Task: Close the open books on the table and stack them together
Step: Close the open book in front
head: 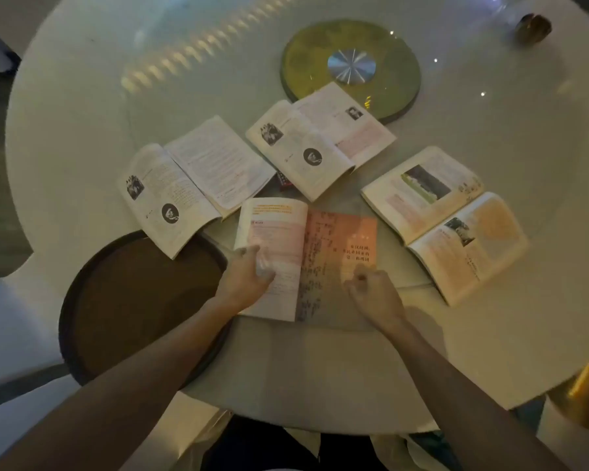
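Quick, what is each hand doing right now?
Left hand: open, fingers resting on the left page of the nearest open book.
Right hand: curled over its right page; grip cannot be told.

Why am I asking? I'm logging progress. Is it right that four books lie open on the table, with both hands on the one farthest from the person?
Not quite. The head view shows the left hand and right hand on the nearest open book, not the farthest. Four books do lie open on the table.
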The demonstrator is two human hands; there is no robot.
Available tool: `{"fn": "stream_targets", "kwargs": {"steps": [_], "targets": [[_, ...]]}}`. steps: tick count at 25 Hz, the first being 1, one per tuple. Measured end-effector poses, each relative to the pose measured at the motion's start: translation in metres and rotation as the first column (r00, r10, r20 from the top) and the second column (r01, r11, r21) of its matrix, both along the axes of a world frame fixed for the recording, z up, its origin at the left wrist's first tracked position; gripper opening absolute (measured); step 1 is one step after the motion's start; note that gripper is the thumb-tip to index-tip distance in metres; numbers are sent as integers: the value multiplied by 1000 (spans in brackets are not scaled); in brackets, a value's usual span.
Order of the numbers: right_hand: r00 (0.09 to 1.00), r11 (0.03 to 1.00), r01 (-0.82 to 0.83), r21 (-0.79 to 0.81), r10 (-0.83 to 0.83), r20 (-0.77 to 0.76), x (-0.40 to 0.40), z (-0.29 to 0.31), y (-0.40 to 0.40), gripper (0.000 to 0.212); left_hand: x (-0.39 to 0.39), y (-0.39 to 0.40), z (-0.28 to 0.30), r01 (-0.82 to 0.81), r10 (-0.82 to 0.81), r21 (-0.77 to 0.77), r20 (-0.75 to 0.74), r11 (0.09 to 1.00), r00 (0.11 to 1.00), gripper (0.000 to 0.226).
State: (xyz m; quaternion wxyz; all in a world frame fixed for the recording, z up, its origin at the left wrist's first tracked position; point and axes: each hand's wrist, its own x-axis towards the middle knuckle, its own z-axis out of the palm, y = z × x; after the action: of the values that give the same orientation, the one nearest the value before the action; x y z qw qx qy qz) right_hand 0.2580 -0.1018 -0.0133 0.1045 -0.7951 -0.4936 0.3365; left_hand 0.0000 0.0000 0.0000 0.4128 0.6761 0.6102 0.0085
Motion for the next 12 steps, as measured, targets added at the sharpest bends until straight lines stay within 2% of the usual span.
{"fn": "stream_targets", "kwargs": {"steps": [3,6,9,10,12], "targets": [[958,958,283,-44,-285,-30,-3,-4,-7,21,-10,-1,-14,-159,158,41,24,986,987,59],[912,914,398,-71,-403,-74,-2,-11,-14,31,-17,-1,-21,-222,222,-11,-18,975,975,63],[786,827,554,-91,-556,-271,-2,-11,-13,18,-19,3,-20,-225,225,10,-39,974,974,69],[744,808,579,-103,-576,-337,-3,-11,-14,22,-19,4,-17,-251,251,-1,-46,968,967,71],[679,793,585,-167,-592,-434,-1,-8,-17,9,-19,7,-15,-311,308,-28,-69,950,949,76]]}}
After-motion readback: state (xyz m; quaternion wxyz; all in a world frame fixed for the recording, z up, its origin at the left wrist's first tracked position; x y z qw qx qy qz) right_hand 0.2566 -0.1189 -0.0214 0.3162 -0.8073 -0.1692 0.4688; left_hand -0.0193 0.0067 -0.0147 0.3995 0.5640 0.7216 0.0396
